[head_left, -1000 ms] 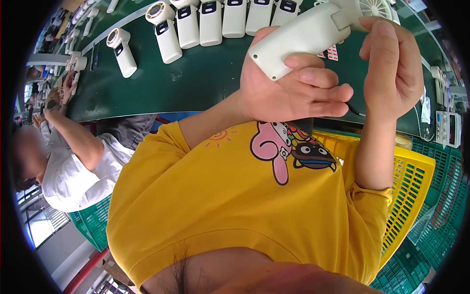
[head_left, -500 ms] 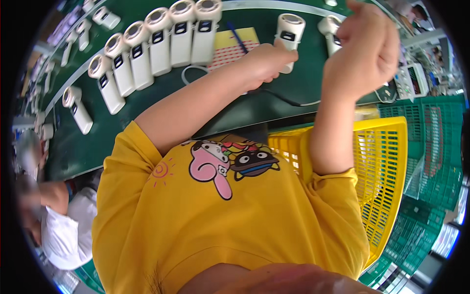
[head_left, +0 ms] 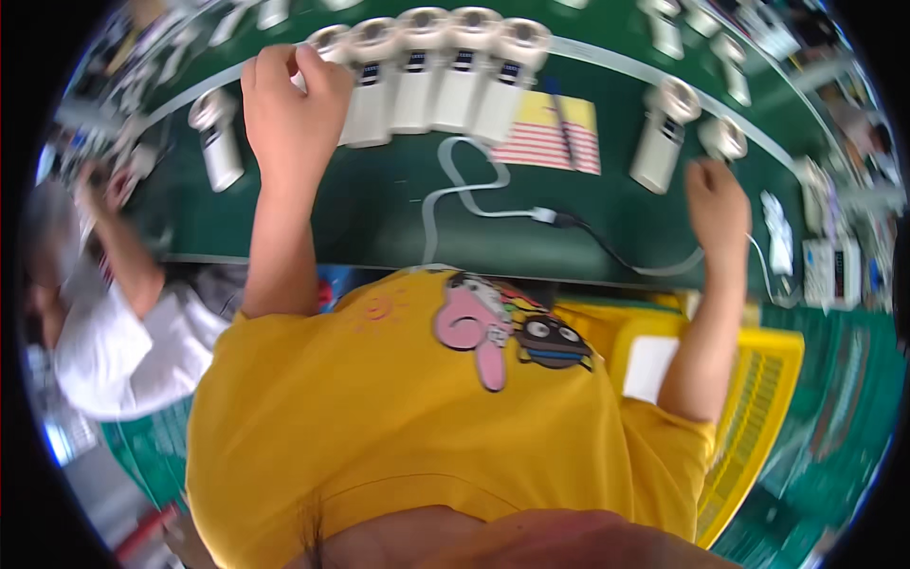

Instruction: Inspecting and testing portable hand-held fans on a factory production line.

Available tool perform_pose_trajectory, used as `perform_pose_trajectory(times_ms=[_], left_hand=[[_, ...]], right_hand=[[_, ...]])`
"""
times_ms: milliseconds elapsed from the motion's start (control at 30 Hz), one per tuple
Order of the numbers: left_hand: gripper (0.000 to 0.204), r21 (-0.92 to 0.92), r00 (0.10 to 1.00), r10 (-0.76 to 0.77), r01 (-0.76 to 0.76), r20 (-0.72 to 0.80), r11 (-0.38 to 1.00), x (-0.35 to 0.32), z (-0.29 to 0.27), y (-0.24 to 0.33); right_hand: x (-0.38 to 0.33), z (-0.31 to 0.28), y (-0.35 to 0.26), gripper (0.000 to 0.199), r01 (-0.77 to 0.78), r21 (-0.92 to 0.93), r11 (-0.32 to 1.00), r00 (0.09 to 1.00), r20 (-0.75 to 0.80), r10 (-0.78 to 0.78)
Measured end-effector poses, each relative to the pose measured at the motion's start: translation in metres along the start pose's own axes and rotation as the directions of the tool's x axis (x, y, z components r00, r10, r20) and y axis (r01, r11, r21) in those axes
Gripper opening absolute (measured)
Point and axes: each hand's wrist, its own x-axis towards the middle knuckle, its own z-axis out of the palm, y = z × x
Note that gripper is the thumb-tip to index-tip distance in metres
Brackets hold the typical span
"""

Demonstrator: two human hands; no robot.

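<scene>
My left hand (head_left: 296, 114) is raised at the left end of a row of white handheld devices (head_left: 417, 81). Its fingers are curled; anything inside them is hidden. The row's devices have round heads and small dark displays, and the hand covers part of the leftmost ones. On the right, my right hand (head_left: 718, 209) is closed at the lower end of another white handheld device (head_left: 725, 136). Only that device's round head shows above the fist. Beside it, to the left, lies a similar device (head_left: 661, 137), touched by neither hand.
A yellow and red-striped paper (head_left: 545, 142) with a blue pen (head_left: 561, 119) lies mid-table. A white cable (head_left: 455, 190) joins a black lead. A single device (head_left: 218, 142) lies far left. At right are a metering box (head_left: 832, 273) and a yellow basket (head_left: 758, 408). Another person (head_left: 123, 332) sits left.
My left hand has let go of the device beside the paper and moved left to the row. My right hand has come down onto the device at the right. The view has shifted.
</scene>
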Motion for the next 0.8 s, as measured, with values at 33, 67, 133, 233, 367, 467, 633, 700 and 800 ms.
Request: perform_pose_trajectory(times_ms=[33,67,133,233,367,467,633,700,800], left_hand=[[0.023,0.127,0.981,-0.139,0.122,0.136,0.984,0.002,-0.011,-0.043],[0.025,0.252,0.923,-0.304,0.244,0.236,0.936,-0.001,-0.021,-0.081],[0.028,0.249,0.811,-0.458,0.389,0.363,0.887,-0.030,-0.028,-0.107],[0.033,0.197,0.664,-0.548,0.530,0.509,0.825,-0.035,-0.030,-0.108],[0.037,0.141,0.665,-0.541,0.557,0.515,0.818,-0.034,-0.030,-0.099],[0.036,0.123,0.614,-0.610,0.647,0.501,0.752,-0.036,-0.036,-0.100],[0.026,-0.316,0.634,-0.497,0.750,0.592,0.581,-0.046,-0.061,-0.056],[0.023,-0.414,0.660,-0.281,0.690,0.697,0.593,-0.054,-0.077,-0.026],[0.028,-0.511,0.628,0.158,0.432,0.762,0.743,-0.065,-0.091,0.018]], right_hand=[[-0.003,0.000,0.002,0.021,0.007,0.023,1.000,0.999,-0.054,-0.006],[-0.001,-0.001,-0.003,0.021,0.015,0.042,0.999,0.994,-0.113,-0.010],[0.000,-0.005,-0.021,0.020,0.041,0.192,0.981,0.984,-0.178,-0.007],[0.001,0.001,-0.043,0.018,0.074,0.265,0.961,0.976,-0.216,-0.015],[-0.009,0.005,-0.047,0.015,0.113,0.268,0.957,0.968,-0.248,-0.044],[-0.016,0.005,-0.049,0.012,0.207,0.296,0.932,0.953,-0.276,-0.124],[-0.031,0.006,-0.072,0.020,0.241,0.589,0.771,0.970,-0.136,-0.199],[-0.036,0.007,-0.098,0.048,0.078,0.861,0.502,0.936,0.110,-0.334],[-0.044,0.009,-0.127,0.060,0.172,0.939,0.298,0.830,0.025,-0.557]])
